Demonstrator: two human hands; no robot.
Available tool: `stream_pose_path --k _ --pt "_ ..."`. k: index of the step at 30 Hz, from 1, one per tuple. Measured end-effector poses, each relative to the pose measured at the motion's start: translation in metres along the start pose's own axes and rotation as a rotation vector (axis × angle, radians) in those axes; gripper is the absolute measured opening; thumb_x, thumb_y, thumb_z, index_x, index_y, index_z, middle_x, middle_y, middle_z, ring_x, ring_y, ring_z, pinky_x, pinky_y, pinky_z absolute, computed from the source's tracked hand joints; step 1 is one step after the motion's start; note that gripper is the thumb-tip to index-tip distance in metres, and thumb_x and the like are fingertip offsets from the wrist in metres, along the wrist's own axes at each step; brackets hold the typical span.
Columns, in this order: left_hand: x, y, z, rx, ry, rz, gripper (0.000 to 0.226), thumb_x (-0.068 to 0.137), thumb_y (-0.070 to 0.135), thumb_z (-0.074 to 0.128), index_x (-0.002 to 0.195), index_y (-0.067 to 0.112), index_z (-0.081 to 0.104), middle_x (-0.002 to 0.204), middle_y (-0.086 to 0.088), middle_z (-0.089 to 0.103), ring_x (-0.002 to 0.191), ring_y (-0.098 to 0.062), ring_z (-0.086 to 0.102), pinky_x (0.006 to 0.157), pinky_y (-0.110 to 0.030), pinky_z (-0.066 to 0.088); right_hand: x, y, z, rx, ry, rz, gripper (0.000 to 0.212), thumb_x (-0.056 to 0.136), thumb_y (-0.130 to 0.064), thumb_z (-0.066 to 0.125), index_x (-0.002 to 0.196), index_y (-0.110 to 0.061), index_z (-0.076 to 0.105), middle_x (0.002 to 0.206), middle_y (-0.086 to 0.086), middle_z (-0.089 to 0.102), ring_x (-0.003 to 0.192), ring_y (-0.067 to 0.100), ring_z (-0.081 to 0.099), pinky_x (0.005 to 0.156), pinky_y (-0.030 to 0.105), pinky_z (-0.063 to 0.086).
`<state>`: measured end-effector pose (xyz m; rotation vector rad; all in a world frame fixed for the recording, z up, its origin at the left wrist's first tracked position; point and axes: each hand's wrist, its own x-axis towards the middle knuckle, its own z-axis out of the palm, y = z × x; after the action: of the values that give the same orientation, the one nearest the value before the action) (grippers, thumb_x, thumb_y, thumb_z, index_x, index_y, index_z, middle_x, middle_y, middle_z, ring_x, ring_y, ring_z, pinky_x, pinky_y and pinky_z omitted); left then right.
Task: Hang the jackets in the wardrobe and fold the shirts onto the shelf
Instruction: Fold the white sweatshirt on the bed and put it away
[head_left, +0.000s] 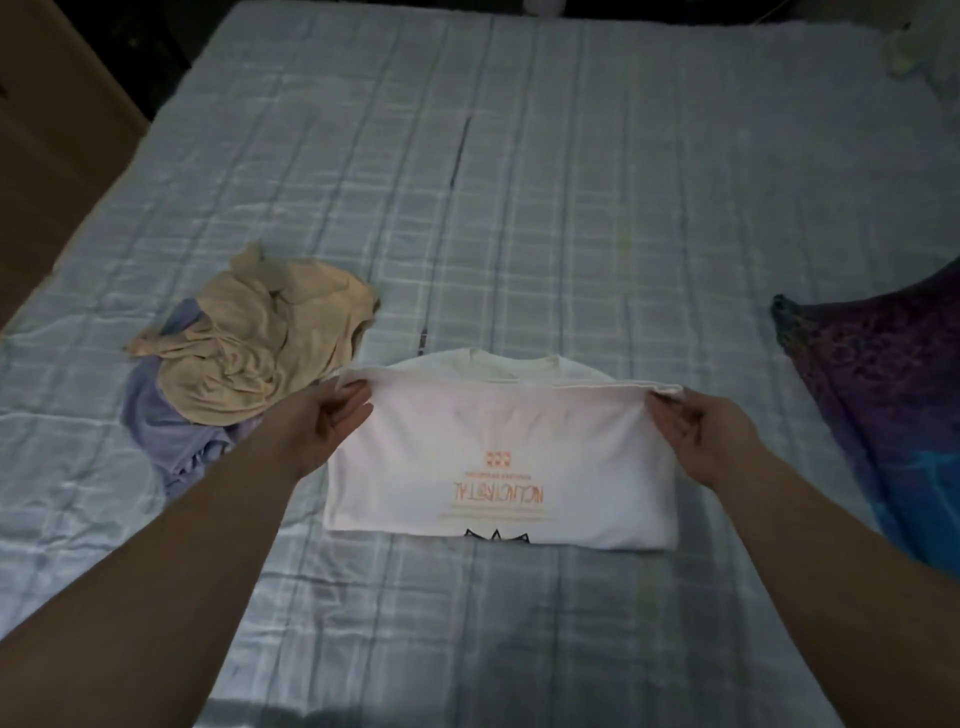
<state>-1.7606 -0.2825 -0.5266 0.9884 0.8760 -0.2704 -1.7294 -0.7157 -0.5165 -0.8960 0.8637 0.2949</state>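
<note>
Fold underway | left hand (332, 421) and right hand (691, 428) pinch white shirt (498, 467) hem corners (print upside down) | I advise lowering evenly to collar, edges aligned.

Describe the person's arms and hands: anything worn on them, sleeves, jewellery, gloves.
Both forearms are bare up to the frame's bottom edge, with no sleeve in view. The left hand and right hand wear no gloves. No watch, bracelet or ring shows, though the light is dim.
</note>
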Motion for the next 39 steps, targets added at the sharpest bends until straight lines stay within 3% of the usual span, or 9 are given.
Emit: stream_pose_path --k 5,9,12,14,16,19,22,26,39 --pt "0.095 -0.011 0.013 0.071 -0.010 0.018 0.025 0.095 -0.004 0.043 0.102 0.012 0.060 0.100 -0.003 0.068 0.097 -0.016 0.065 0.087 -0.038 0.051 0.106 0.010 0.009 -0.055 0.081 -0.022 0.029 0.098 0.005 0.035 0.092 -0.001 0.062 0.069 0.009 0.073 0.063 0.013 0.073 0.057 0.024 0.059" --pt "0.159 -0.034 0.021 0.135 -0.008 0.056 0.027 0.095 -0.008 0.042 0.100 0.015 0.055 0.094 0.001 0.071 0.096 -0.015 0.061 0.088 -0.036 0.050 0.168 0.030 0.000 -0.142 0.094 -0.068 0.023 0.095 0.005 0.043 0.097 -0.006 0.063 0.071 0.005 0.073 0.062 0.010 0.071 0.062 0.023 0.060" --pt "0.181 -0.060 0.024 0.170 0.052 0.163 0.040 0.094 -0.007 0.051 0.128 0.012 0.046 0.098 -0.001 0.069 0.091 -0.014 0.060 0.082 -0.027 0.051 0.191 0.055 -0.012 -0.192 0.137 -0.220 0.036 0.092 0.010 0.049 0.123 -0.007 0.052 0.101 0.016 0.066 0.083 0.022 0.070 0.082 0.034 0.056" --pt "0.178 -0.080 0.026 0.428 0.098 0.347 0.059 0.093 -0.008 0.050 0.145 0.014 0.032 0.115 -0.004 0.058 0.092 -0.012 0.058 0.075 -0.014 0.048 0.187 0.074 -0.015 -0.352 0.206 -0.408 0.047 0.093 0.005 0.050 0.137 -0.012 0.044 0.119 0.016 0.061 0.096 0.022 0.065 0.095 0.038 0.051" --pt "0.170 -0.101 0.026 0.940 0.161 0.672 0.061 0.089 -0.002 0.049 0.146 0.015 0.036 0.133 -0.003 0.052 0.115 -0.016 0.053 0.095 -0.012 0.042 0.175 0.091 -0.018 -0.858 0.221 -0.673 0.049 0.093 -0.010 0.048 0.141 -0.017 0.043 0.135 0.004 0.055 0.110 0.016 0.058 0.105 0.036 0.043" --pt "0.178 -0.123 0.025 1.642 0.016 1.059 0.058 0.093 0.022 0.041 0.150 0.014 0.034 0.156 -0.014 0.033 0.146 -0.031 0.024 0.121 -0.043 0.018 0.171 0.114 -0.021 -1.616 0.021 -0.967 0.053 0.097 -0.024 0.035 0.149 -0.017 0.037 0.157 0.006 0.033 0.146 0.022 0.027 0.121 0.041 0.019" --pt "0.200 -0.129 0.024 1.923 0.007 0.917 0.058 0.100 0.044 0.023 0.155 0.027 0.020 0.163 -0.011 0.017 0.151 -0.031 0.009 0.120 -0.053 0.007 0.188 0.123 -0.020 -2.007 0.054 -0.905 0.060 0.099 -0.040 0.021 0.156 -0.021 0.020 0.165 0.008 0.012 0.152 0.026 0.005 0.123 0.048 0.008" --pt "0.216 -0.128 0.011 1.997 0.022 0.869 0.059 0.100 0.052 0.011 0.156 0.036 0.001 0.165 -0.003 0.001 0.152 -0.024 -0.004 0.121 -0.050 -0.002 0.208 0.125 -0.028 -2.078 0.164 -0.778 0.065 0.099 -0.048 0.010 0.158 -0.023 0.007 0.166 0.006 0.005 0.152 0.025 0.001 0.124 0.046 0.004" --pt "0.119 -0.173 -0.069 1.979 -0.062 0.846 0.063 0.100 0.051 0.023 0.156 0.024 0.021 0.163 -0.014 0.013 0.151 -0.032 0.006 0.120 -0.055 0.011 0.102 0.191 -0.075 -2.126 0.023 -0.809 0.064 0.098 -0.039 0.029 0.157 -0.015 0.019 0.163 0.013 0.016 0.152 0.031 0.010 0.121 0.056 0.011"
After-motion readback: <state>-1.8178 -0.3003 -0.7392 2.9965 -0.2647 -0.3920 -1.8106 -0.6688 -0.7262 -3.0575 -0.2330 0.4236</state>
